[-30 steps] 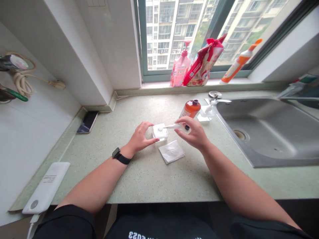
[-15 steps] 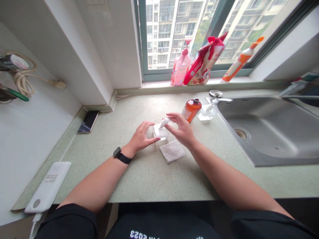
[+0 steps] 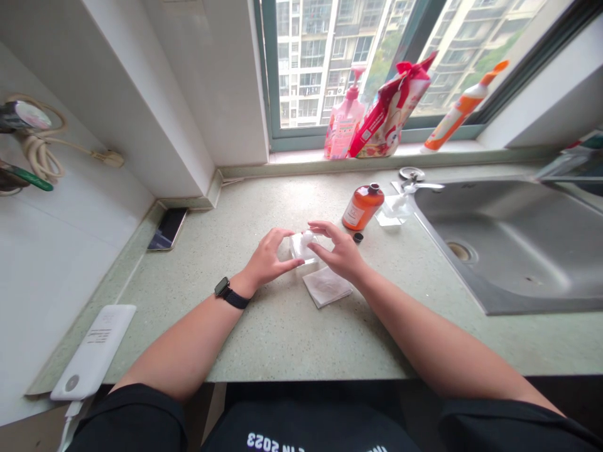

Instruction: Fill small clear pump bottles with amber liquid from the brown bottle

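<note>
A small clear square box (image 3: 299,250) sits on the speckled green counter (image 3: 282,333). My left hand (image 3: 267,258) grips its left side; a black watch is on that wrist. My right hand (image 3: 340,252) holds a small white pump piece (image 3: 307,238) down on the top of the box. A folded white tissue (image 3: 326,286) lies just in front of my right hand. An orange bottle (image 3: 362,207) with its top off stands behind my right hand, and a small black cap (image 3: 358,237) lies beside it.
A steel sink (image 3: 509,245) fills the right side, with a tap (image 3: 414,183) and a clear packet (image 3: 392,210) at its left edge. A pink pump bottle (image 3: 345,125), red bag (image 3: 391,113) and orange-white bottle (image 3: 459,112) stand on the sill. A phone (image 3: 166,229) and white power bank (image 3: 92,361) lie left.
My right hand has swung the white pump piece from lying sideways to upright and lowered it onto the box. It moved left, away from the orange bottle. My left hand stayed on the box.
</note>
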Motion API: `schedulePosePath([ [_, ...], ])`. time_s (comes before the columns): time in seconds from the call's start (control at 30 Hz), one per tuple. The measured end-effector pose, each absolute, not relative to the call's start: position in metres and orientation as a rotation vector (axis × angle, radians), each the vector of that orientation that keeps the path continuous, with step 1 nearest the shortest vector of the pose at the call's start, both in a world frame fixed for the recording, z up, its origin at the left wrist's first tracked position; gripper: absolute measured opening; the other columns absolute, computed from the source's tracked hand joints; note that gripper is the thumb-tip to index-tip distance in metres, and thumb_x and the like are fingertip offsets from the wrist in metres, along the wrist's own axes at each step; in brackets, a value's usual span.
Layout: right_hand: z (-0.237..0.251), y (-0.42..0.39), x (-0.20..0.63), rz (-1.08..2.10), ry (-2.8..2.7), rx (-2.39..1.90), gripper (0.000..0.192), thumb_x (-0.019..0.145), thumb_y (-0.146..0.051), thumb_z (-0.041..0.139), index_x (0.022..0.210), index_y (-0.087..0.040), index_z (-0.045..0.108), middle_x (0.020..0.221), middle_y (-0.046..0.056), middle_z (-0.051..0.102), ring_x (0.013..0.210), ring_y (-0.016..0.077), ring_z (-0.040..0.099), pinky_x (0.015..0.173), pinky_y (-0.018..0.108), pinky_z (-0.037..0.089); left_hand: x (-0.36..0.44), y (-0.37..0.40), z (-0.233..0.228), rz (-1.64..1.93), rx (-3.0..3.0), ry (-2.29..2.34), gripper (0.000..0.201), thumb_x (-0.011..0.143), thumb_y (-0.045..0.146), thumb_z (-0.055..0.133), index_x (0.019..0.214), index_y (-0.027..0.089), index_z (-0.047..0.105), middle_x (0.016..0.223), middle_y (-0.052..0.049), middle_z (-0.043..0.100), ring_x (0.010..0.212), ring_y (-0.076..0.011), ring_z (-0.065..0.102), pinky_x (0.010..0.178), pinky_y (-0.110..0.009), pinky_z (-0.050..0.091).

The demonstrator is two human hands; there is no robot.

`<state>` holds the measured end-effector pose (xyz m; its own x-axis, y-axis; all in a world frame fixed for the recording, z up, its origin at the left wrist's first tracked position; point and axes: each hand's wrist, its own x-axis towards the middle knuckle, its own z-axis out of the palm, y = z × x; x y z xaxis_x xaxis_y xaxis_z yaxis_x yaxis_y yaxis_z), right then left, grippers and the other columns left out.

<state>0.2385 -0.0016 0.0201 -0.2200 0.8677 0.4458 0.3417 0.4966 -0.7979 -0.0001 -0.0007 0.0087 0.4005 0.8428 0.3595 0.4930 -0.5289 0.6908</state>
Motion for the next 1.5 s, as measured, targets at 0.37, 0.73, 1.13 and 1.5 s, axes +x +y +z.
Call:
schedulePosePath([
  [0.37,0.016,-0.001,0.233,0.753,-1.768,-0.994,0.044,0.094,-0.043,0.076,0.134,-0.030,0.066,0.128,0.010,0.079,0.116,0.0284,0.076,0.109,0.052,0.059,0.001,-0.002,0.010,0.935,2.170,1.156,0.062,0.089,0.059,0.083,0.137,0.028,0.061,0.135,-0.009,0.065,0.128,-0.0320,0.064,0.116,-0.051,0.051],
  [0.73,0.011,0.004,0.233,0.807,-1.810,-0.966,0.050,0.100,-0.034,0.067,0.148,-0.028,0.058,0.133,0.011,0.075,0.120,0.0268,0.073,0.112,0.054,0.057,0.000,-0.002,0.012,0.975,2.207,1.108,0.062,0.091,0.059,0.082,0.140,0.027,0.062,0.134,-0.009,0.066,0.126,-0.0305,0.066,0.114,-0.050,0.053],
  [1.13,0.003,0.008,0.238,0.862,-1.845,-0.940,0.064,0.105,-0.037,0.060,0.166,-0.033,0.041,0.154,0.015,0.063,0.142,0.0316,0.063,0.122,0.062,0.049,0.000,-0.001,0.005,1.069,2.283,1.050,0.076,0.092,0.055,0.083,0.154,0.026,0.049,0.142,-0.014,0.062,0.132,-0.0325,0.064,0.115,-0.054,0.052],
  [1.5,-0.003,0.006,0.236,0.847,-1.840,-0.908,0.067,0.106,-0.038,0.057,0.170,-0.034,0.037,0.155,0.013,0.062,0.148,0.0313,0.059,0.126,0.061,0.045,0.003,-0.005,0.009,1.135,2.550,0.971,0.070,0.101,0.045,0.075,0.163,0.036,0.045,0.153,-0.014,0.052,0.146,-0.0339,0.053,0.121,-0.059,0.049],
])
